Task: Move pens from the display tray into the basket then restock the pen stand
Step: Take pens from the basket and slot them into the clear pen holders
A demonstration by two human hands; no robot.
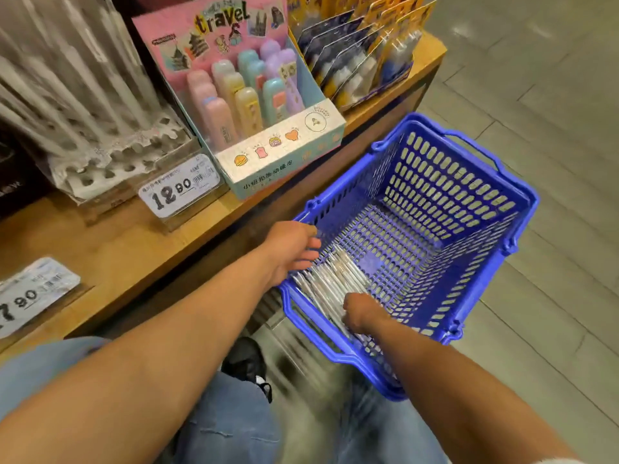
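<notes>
A blue plastic basket (469, 202) stands on the floor beside the wooden shelf. A bunch of pale, clear-wrapped pens (330, 279) lies in its near left corner. My left hand (291, 249) reaches over the basket's left rim with fingers loosely extended above the pens. My right hand (360, 313) is inside the basket, fingers curled down onto the pens' near ends. The pen stand (110, 155), a clear holder with many empty holes and a few white pens leaning at its back, sits on the shelf at the upper left.
On the wooden shelf (110, 249) are a price tag reading 12.90 (181, 189), a pink "travel" box of pastel erasers (254, 95) and a box of carded items (361, 58). Grey tiled floor lies right of the basket. My knees and a black shoe (246, 360) are below.
</notes>
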